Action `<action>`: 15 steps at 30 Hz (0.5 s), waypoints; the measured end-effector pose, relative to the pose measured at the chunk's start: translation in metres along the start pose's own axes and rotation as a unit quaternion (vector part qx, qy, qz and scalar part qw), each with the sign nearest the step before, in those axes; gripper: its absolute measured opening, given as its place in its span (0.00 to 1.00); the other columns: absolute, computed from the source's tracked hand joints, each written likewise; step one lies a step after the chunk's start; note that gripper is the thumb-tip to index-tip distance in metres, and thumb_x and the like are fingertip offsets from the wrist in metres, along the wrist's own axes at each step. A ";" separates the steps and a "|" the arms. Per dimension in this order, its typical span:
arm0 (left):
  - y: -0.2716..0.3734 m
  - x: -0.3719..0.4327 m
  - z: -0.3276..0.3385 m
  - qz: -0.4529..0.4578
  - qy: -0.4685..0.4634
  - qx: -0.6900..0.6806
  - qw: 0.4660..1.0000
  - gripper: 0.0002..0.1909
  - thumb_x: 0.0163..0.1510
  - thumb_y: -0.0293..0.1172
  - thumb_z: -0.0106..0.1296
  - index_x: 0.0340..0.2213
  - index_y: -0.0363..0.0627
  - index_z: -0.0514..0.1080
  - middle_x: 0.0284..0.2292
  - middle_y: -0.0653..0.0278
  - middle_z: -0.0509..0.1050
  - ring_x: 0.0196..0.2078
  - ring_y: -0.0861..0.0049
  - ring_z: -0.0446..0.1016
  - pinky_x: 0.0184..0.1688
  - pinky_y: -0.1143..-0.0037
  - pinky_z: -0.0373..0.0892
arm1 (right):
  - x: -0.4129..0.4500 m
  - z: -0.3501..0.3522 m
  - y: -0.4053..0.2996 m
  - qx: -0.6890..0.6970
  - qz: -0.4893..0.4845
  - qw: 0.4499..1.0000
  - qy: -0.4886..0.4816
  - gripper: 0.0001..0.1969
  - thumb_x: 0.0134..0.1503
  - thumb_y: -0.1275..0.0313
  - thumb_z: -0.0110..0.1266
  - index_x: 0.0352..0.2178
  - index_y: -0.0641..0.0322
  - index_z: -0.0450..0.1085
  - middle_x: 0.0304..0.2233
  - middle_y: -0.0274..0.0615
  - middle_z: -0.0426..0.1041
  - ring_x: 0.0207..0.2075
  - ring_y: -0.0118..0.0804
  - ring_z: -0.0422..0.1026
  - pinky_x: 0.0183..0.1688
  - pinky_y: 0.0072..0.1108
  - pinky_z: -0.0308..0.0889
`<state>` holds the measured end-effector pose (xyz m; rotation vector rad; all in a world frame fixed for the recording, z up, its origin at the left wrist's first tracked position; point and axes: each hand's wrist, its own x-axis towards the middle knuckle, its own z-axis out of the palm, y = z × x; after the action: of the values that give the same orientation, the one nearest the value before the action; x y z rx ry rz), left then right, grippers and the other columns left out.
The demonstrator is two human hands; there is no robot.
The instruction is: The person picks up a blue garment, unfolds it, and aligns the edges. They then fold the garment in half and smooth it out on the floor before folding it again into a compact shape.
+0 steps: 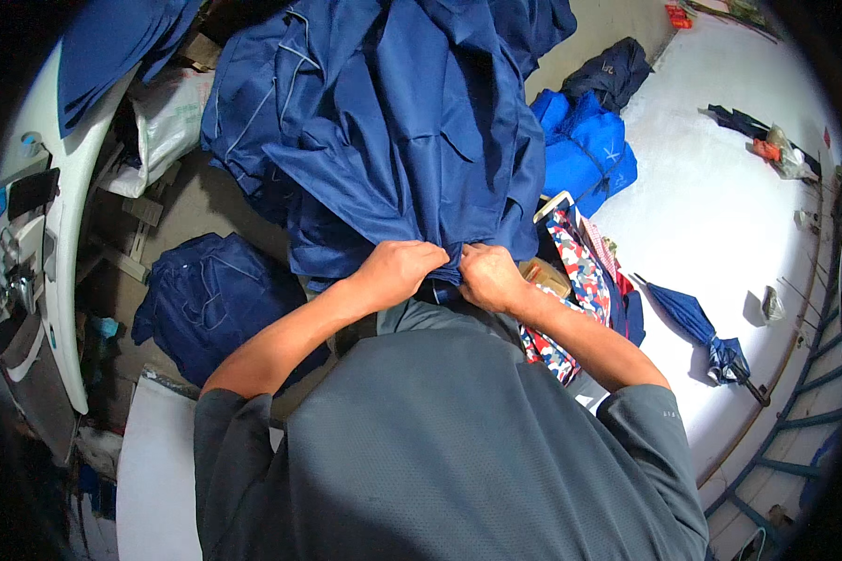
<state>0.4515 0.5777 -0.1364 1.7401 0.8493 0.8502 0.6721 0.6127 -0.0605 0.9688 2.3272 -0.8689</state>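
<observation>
A large piece of navy blue cloth [421, 168], apparently a garment, spreads before me in long folds. My left hand [398, 272] pinches its gathered near edge close to my lap. Just to the right, my right hand [490, 277] grips the same edge, and a short folded stretch of cloth lies between the two fists. Most fingertips are hidden in the fabric. Behind and left of this cloth are navy garments with light grey piping [252, 112], heaped together.
A second navy garment heap [214, 301] sits low at left. A sewing machine [21, 259] stands on the white table [67, 280]. At right are a bright blue tied bundle [586, 151], camouflage-patterned fabric [582, 266] and a folded umbrella [684, 312] against a white wall [716, 203].
</observation>
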 end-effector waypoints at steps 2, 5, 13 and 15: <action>0.001 -0.005 0.002 0.005 0.026 -0.006 1.000 0.15 0.50 0.18 0.54 0.41 0.37 0.78 0.41 0.53 0.81 0.43 0.60 0.81 0.45 0.67 0.77 | 0.000 0.002 0.001 -0.006 0.006 1.000 0.005 0.12 0.42 0.68 0.63 0.26 0.66 0.73 0.31 0.52 0.74 0.36 0.53 0.76 0.40 0.38 0.73; 0.002 -0.011 0.008 0.017 0.066 -0.005 0.998 0.16 0.50 0.18 0.54 0.43 0.35 0.78 0.41 0.51 0.81 0.43 0.58 0.81 0.47 0.67 0.77 | 0.002 -0.002 0.000 -0.015 0.009 1.000 -0.008 0.12 0.43 0.68 0.63 0.27 0.66 0.73 0.31 0.52 0.75 0.37 0.54 0.77 0.40 0.38 0.73; 0.021 -0.017 0.011 -0.003 0.120 0.004 0.993 0.17 0.50 0.25 0.62 0.43 0.35 0.77 0.42 0.51 0.80 0.45 0.57 0.80 0.49 0.65 0.75 | 0.004 -0.001 0.002 -0.014 0.022 0.999 0.018 0.13 0.46 0.66 0.62 0.28 0.66 0.73 0.32 0.52 0.76 0.37 0.54 0.77 0.41 0.39 0.73; 0.017 -0.019 0.024 -0.009 0.149 0.009 0.989 0.19 0.47 0.23 0.62 0.43 0.36 0.77 0.41 0.53 0.80 0.45 0.59 0.79 0.48 0.66 0.75 | 0.004 0.002 0.003 -0.019 0.023 0.999 0.021 0.13 0.47 0.66 0.63 0.28 0.66 0.73 0.32 0.52 0.76 0.36 0.54 0.77 0.40 0.39 0.73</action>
<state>0.4644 0.5460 -0.1300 1.6413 1.0705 1.1103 0.6720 0.6150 -0.0655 1.0306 2.3389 -0.7899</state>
